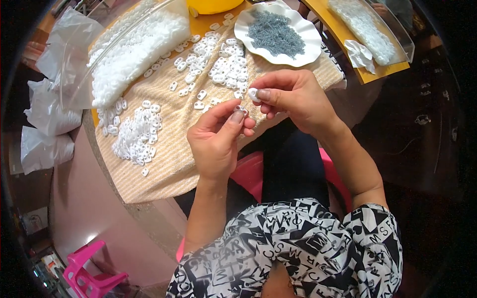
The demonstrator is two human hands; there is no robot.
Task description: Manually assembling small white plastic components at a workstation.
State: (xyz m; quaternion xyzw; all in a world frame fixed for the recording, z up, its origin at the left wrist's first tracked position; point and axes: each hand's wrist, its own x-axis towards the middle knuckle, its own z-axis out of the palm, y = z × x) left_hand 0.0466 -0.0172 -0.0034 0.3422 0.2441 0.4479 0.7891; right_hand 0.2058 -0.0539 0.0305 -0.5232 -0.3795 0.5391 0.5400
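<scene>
Left hand [218, 139] and right hand [300, 102] at the edge of a striped cloth [169, 174], each pinching a small white piece

From left to right: white plastic bags [49, 107] are stacked between nine and ten o'clock. Between seven and eight, a bright pink stool [87, 275] stands on a shiny, pinkish floor [74, 198]. Around half past ten, a big clear bag [134, 64] full of white pieces rests on the table's yellow top. Next to it, the beige cloth covers the near part, slightly rumpled. A heap of loose two-holed pieces [136, 134] lies at nine o'clock, and more are scattered toward twelve, near a yellow bowl [213, 5]. At the middle, the left hand's thumb and forefinger pinch a white piece [240, 108], partly hidden by the fingertips. Just beside it, the right hand pinches another white piece [254, 94] the same way. At six o'clock is the person's black-and-white shirt [298, 243]. Between twelve and one, a wavy-rimmed white plate [242, 32] holds small grey bits [276, 35]. At half past one, a crumpled tissue [360, 55] lies beside another clear bag [365, 30]. Three o'clock is dark.
</scene>
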